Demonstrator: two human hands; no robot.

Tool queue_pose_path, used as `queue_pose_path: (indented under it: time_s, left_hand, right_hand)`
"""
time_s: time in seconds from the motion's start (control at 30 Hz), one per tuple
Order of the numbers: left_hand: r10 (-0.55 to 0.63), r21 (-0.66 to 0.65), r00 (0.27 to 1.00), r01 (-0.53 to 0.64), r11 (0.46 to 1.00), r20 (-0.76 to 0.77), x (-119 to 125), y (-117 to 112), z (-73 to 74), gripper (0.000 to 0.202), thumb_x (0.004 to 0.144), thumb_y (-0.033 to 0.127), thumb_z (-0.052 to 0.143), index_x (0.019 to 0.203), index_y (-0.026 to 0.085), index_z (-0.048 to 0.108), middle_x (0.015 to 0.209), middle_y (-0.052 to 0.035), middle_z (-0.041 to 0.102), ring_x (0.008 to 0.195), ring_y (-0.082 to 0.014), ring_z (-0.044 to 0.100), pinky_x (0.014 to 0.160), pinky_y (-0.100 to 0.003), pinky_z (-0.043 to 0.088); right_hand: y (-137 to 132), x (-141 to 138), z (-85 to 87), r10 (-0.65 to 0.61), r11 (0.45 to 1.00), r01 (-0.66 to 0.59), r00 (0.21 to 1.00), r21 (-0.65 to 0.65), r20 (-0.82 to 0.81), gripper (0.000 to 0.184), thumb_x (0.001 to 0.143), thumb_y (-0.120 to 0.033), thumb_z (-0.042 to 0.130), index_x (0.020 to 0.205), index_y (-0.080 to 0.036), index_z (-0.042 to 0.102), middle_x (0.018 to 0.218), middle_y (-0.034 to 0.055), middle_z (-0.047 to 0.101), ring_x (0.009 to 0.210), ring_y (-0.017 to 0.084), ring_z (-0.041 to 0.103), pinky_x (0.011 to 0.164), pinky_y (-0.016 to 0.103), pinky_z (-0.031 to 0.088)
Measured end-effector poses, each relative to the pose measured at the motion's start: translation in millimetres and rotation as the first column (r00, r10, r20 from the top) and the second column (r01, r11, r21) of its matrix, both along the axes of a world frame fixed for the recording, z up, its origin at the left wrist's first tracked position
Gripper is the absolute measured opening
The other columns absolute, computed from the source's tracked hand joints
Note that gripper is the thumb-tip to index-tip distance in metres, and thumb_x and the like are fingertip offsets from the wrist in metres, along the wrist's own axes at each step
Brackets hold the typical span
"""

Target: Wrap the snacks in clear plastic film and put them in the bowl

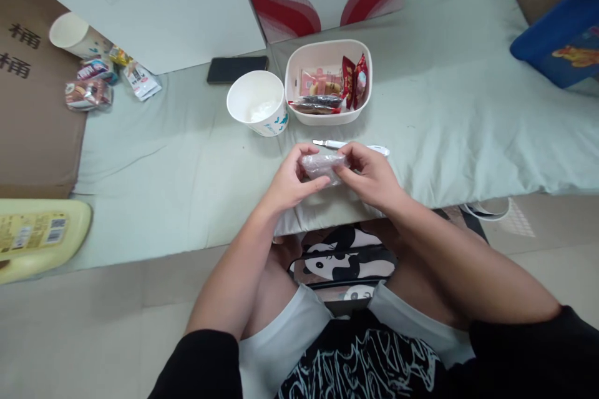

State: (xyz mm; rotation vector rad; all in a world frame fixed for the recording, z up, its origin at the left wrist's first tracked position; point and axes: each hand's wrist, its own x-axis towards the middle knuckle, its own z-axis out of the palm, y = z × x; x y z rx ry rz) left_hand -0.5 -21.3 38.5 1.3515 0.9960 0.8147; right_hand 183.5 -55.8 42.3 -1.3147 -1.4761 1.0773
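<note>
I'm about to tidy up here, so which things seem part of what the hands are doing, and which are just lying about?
Probably in use:
- clear plastic wrapper, between left hand and right hand
- white-handled tool, just beyond
- perhaps the near paper cup and pale bin

Probably lying about:
- phone
- snack packets, far left
- yellow container

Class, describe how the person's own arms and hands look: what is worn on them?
Plain black short sleeves cover the upper arms, leaving the forearms bare. The left hand and right hand are ungloved, and no watch, bracelet or ring shows.
</note>
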Motion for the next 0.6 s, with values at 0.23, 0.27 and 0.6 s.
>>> queue_pose_path:
  time_s: [0.23, 0.27, 0.6]
  left_hand:
    - [0.434, 0.276, 0.901, -0.409, 0.87, -0.03, -21.6, 8.7, -4.1, 0.035, 0.065, 0.036, 0.082, 0.073, 0.02, 0.053, 0.066, 0.0051, 0.05, 0.059, -0.0092, 0.045, 0.057, -0.022, 0.038]
    - [0.524, 0.367, 0.851, -0.473, 0.801, -0.047, -28.7, 11.1, 3.2, 0.034, 0.065, 0.034, 0.081, 0.073, 0.021, 0.051, 0.066, 0.0054, 0.049, 0.059, -0.0094, 0.044, 0.057, -0.022, 0.037]
    - [0.35, 0.351, 0.03, 0.126, 0.928, -0.936, -9.8, 119.3, 93.9, 0.023, 0.063, 0.009, 0.066, 0.082, 0.02, 0.061, 0.082, -0.0063, 0.062, 0.087, -0.0279, 0.064, 0.084, -0.04, 0.05]
  right_hand:
    - [10.6, -7.6, 3.7, -0.022, 0.999, 0.025, 0.993, 0.028, -0.114, 0.015, 0.086, -0.036, 0.055, 0.092, -0.022, 0.057, 0.095, 0.005, 0.066, 0.085, 0.019, 0.06, 0.069, 0.031, 0.044]
    - [11.4, -7.0, 4.3, -0.03, 0.999, 0.031, 0.992, 0.013, -0.12, 0.015, 0.086, -0.035, 0.054, 0.092, -0.022, 0.057, 0.095, 0.0052, 0.066, 0.085, 0.019, 0.06, 0.068, 0.031, 0.044]
    - [16.4, -5.4, 7.7, 0.033, 0.998, -0.025, 0.986, 0.05, -0.163, 0.01, 0.085, -0.03, 0.049, 0.086, -0.022, 0.054, 0.082, 0.0019, 0.064, 0.075, 0.016, 0.057, 0.069, 0.03, 0.043]
